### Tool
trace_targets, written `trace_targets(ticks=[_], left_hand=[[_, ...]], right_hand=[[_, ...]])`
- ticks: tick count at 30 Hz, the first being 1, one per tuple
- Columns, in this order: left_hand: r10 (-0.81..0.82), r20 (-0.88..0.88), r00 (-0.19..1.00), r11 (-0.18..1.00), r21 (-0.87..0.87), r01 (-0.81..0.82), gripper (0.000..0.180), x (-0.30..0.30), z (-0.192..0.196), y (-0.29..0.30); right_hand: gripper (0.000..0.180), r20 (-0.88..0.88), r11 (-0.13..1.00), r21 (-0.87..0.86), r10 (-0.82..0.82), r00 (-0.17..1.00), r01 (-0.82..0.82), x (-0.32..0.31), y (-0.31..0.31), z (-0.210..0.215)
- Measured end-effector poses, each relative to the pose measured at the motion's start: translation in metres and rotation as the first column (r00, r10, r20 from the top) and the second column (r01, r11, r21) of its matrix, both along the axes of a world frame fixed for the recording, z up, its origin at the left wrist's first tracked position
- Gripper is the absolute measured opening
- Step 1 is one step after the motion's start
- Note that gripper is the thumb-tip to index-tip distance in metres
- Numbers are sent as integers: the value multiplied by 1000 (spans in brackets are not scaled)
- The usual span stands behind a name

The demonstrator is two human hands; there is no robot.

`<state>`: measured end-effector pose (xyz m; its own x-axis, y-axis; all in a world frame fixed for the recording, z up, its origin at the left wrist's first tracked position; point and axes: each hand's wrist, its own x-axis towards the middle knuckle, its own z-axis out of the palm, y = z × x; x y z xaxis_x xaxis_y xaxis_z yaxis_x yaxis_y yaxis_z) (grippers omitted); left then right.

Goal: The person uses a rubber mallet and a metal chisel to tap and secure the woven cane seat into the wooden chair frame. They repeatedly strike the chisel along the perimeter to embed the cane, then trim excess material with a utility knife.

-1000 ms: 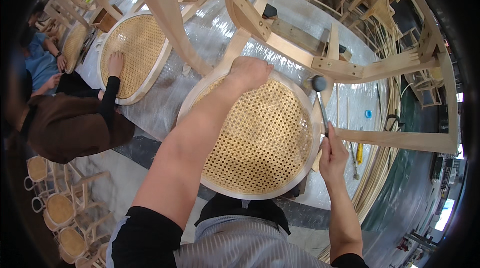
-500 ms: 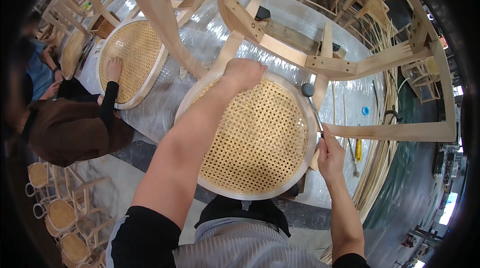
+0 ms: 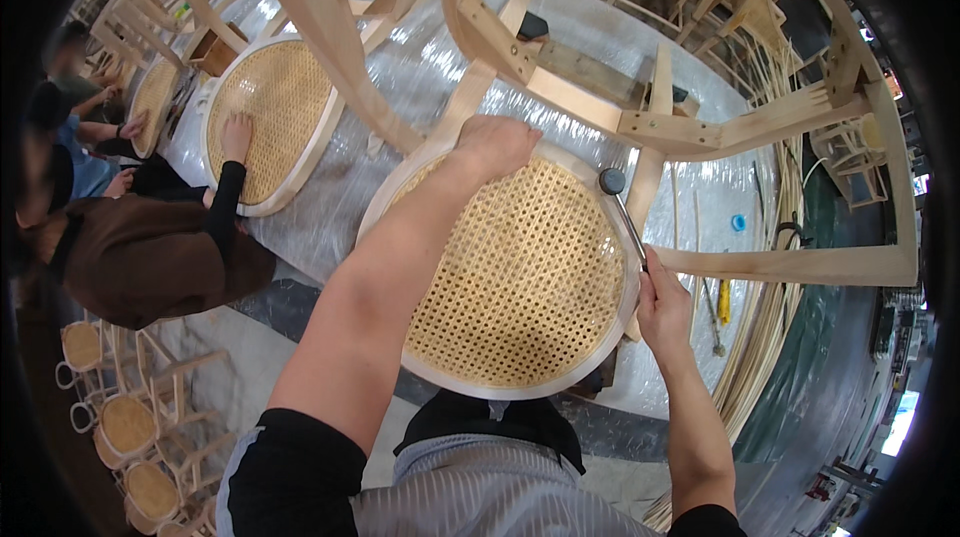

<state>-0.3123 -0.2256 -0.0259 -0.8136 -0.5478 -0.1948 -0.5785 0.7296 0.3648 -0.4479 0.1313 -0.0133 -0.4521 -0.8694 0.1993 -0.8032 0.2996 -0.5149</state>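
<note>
— Changed since a second ago? Hammer [image 3: 622,215] lower and closer in: head then up near the wooden frame's [image 3: 700,132] joint at upper right, now down against the upper right rim of the cane seat [image 3: 515,282]. Reads as a tap along that edge, though contact itself too small to confirm.

— And the hands?

— Right hand [image 3: 662,309] closed in a fist round the hammer's handle, right of centre. Left hand [image 3: 497,145] flat and pressed on the far rim of the seat, top centre, fingers curled over the edge; same spot as before, so likely bracing. Seat unmoved, dead centre of the frame, on the plastic-covered table [image 3: 420,67].

— Hidden or unclear?

— Plenty. Fingertips of the left hand lost over the rim. Near edge of the seat cut off by the dark apron [image 3: 480,417] at lower centre. Hard to tell whether the rim strip sits fully home. Thin tools with a yellow handle [image 3: 724,302] at right, blurred. At upper left, another person's hand [image 3: 236,134] flat on a second cane seat [image 3: 275,112]; rest of that worker half in shadow.
</note>
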Motion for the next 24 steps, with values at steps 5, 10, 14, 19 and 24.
trace_targets(ticks=[5,10,14,19,24], left_hand=[[18,12,1000,1000,-5,-18,56,6,1,-2],[0,56,998,1000,0,0,58,-3,7,0],[17,26,1000,1000,8,-17,56,4,3,-2],[22,17,1000,1000,-10,-22,56,7,0,-5],[9,-28,1000,1000,-1,-9,56,-3,1,0]], right_hand=[[43,38,991,-126,-45,998,49,11,6,7],[44,31,998,-60,-31,999,32,0,6,3],[44,46,990,-140,-8,999,15,11,1,5],[43,72,998,-46,-43,996,46,4,-3,9],[43,-29,999,-49,-6,1000,4,-5,8,5]])
